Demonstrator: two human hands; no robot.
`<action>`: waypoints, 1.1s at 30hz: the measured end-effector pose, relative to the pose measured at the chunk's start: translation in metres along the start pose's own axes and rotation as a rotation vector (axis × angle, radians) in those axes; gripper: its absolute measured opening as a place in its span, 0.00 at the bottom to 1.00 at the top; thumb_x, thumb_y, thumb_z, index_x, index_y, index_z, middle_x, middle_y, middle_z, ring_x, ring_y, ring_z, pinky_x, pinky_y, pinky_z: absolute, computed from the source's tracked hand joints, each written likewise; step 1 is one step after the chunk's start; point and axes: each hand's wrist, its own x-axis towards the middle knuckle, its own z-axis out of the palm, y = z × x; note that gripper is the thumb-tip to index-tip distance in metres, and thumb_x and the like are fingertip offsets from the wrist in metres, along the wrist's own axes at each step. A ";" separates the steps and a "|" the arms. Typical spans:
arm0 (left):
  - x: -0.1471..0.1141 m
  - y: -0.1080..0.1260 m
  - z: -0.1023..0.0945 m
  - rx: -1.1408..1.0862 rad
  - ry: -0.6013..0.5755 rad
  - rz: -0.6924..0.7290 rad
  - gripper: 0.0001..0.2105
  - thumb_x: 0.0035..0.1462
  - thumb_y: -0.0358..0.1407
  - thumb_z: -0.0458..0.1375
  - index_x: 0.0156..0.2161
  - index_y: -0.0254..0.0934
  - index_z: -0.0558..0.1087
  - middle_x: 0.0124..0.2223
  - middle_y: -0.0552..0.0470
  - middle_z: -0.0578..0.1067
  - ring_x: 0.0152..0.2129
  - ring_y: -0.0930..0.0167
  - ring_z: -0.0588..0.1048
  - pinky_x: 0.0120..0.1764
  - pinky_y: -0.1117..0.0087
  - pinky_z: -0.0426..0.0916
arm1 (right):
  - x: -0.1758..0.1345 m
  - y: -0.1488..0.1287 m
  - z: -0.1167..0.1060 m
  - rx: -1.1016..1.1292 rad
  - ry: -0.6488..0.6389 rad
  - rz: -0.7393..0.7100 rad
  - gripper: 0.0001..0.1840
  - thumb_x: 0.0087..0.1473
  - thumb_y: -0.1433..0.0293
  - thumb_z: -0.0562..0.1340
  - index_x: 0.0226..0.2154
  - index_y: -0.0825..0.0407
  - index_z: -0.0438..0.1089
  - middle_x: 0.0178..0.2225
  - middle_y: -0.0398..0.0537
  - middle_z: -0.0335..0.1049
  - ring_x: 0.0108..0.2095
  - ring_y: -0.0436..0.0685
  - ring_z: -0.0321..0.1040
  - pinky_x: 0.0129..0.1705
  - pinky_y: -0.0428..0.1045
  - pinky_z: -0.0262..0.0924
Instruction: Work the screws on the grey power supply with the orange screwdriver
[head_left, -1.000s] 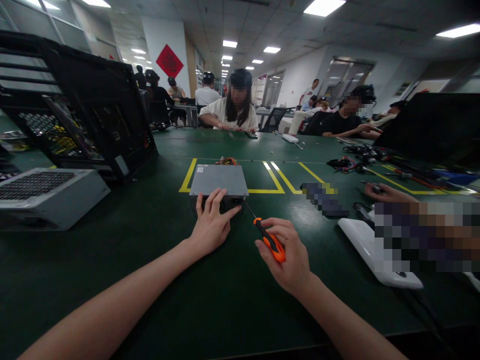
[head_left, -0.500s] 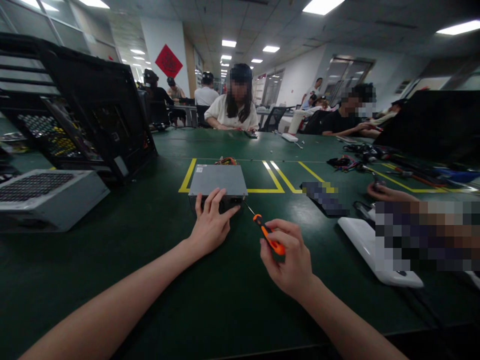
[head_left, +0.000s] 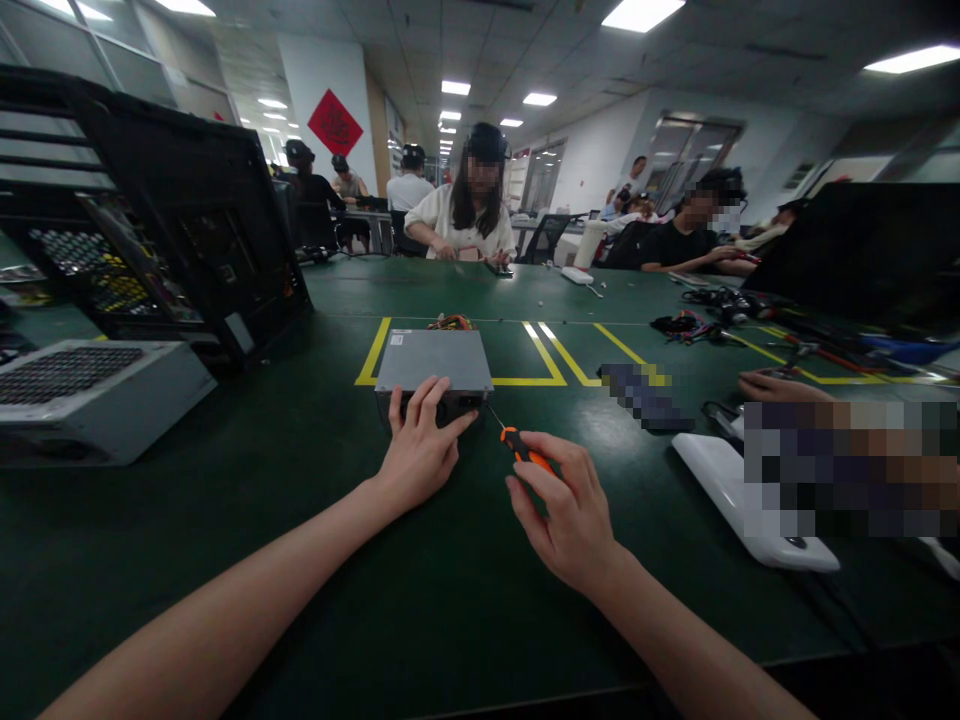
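A grey computer power supply point(head_left: 433, 358) with a small white label lies on the green table, and coloured cables point(head_left: 452, 322) come out behind it. My left hand point(head_left: 420, 440) steadies the box, its fingers over the near top edge and its thumb along the front face. In my right hand point(head_left: 566, 510) is an orange and black screwdriver point(head_left: 517, 445), held by the handle between thumb and fingers. The slim shaft points at the front right corner of the power supply. Whether its tip sits in a screw I cannot tell.
On the left are a black computer case point(head_left: 202, 220) and a second power supply point(head_left: 150, 395). To the right lie a white power bank-like slab point(head_left: 720, 490), cables point(head_left: 690, 325) and a co-worker's hand point(head_left: 780, 386). Yellow tape point(head_left: 529, 381) marks the table point(head_left: 330, 600). Another person sits opposite.
My right hand has shifted slightly left and its grip has slid along the screwdriver handle, covering more of it. My left hand and the power supply have stayed in place.
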 end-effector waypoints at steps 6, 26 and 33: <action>0.000 0.001 -0.001 -0.010 0.006 0.001 0.19 0.50 0.30 0.56 0.49 0.48 0.68 0.60 0.46 0.50 0.58 0.56 0.48 0.56 0.44 0.36 | 0.002 0.000 0.000 0.013 0.009 -0.029 0.20 0.48 0.82 0.56 0.43 0.52 0.57 0.44 0.55 0.61 0.45 0.58 0.61 0.41 0.55 0.66; 0.000 0.001 -0.003 -0.029 0.007 -0.001 0.20 0.49 0.29 0.55 0.48 0.47 0.69 0.61 0.46 0.50 0.58 0.56 0.48 0.56 0.44 0.36 | 0.000 0.003 0.001 0.034 0.026 0.010 0.22 0.47 0.81 0.57 0.45 0.51 0.57 0.47 0.56 0.60 0.48 0.59 0.61 0.42 0.57 0.66; 0.000 0.001 -0.003 -0.007 -0.009 0.000 0.19 0.51 0.30 0.55 0.49 0.48 0.68 0.60 0.45 0.50 0.59 0.56 0.48 0.56 0.44 0.36 | 0.000 0.003 0.001 0.025 0.025 -0.006 0.23 0.46 0.84 0.57 0.45 0.53 0.56 0.46 0.57 0.59 0.47 0.58 0.61 0.41 0.54 0.66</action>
